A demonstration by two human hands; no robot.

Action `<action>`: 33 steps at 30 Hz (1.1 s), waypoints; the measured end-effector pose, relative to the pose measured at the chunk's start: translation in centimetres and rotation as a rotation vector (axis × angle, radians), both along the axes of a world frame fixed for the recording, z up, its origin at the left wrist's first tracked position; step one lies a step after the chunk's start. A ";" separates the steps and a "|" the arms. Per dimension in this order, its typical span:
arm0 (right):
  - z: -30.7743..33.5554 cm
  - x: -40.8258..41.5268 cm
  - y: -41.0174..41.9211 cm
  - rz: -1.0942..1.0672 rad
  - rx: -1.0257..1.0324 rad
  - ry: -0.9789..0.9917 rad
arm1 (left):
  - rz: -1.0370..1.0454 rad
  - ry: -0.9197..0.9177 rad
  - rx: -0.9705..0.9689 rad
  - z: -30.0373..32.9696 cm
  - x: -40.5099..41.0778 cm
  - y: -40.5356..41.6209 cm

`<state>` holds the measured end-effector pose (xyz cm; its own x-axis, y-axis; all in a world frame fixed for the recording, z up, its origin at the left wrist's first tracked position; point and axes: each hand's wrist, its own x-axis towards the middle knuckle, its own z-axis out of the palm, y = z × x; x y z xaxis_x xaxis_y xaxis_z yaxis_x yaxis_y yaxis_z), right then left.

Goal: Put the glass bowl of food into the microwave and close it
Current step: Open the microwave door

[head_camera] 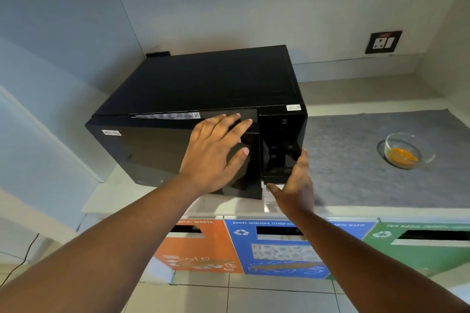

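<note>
A black microwave (203, 79) stands on the counter in the middle of the view. Its door (152, 150) is slightly ajar, with a gap along the top and right edge. My left hand (216, 152) lies flat on the right part of the door, fingers spread. In front of the control panel (282, 145), my right hand (295, 185) is open, edge-on, holding nothing. The glass bowl (404, 150) with orange food in it sits on the grey mat to the right, apart from both hands.
A grey mat (356, 160) covers the counter right of the microwave. A wall socket (383, 42) sits on the back wall. Below the counter edge are orange (203, 246), blue (279, 249) and green (419, 249) waste bin fronts. A side wall is close on the left.
</note>
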<state>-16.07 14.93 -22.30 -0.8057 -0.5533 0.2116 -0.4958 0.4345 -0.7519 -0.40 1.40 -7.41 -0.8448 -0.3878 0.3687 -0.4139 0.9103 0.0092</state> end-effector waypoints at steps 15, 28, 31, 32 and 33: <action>15.8 -1.1 -1.1 0.384 0.374 0.791 | 0.150 0.201 0.261 2.8 4.0 4.8; 18.7 1.1 -3.8 0.467 0.598 0.701 | 0.539 -0.464 0.393 6.5 6.0 3.1; 18.3 1.2 -3.9 0.457 0.619 0.703 | 0.615 -0.452 0.430 6.7 7.0 2.5; 18.1 1.2 -3.9 0.454 0.617 0.712 | 0.647 -0.443 0.440 6.8 7.4 2.3; 18.0 1.2 -3.8 0.451 0.615 0.721 | 0.682 -0.432 0.443 6.7 7.8 2.0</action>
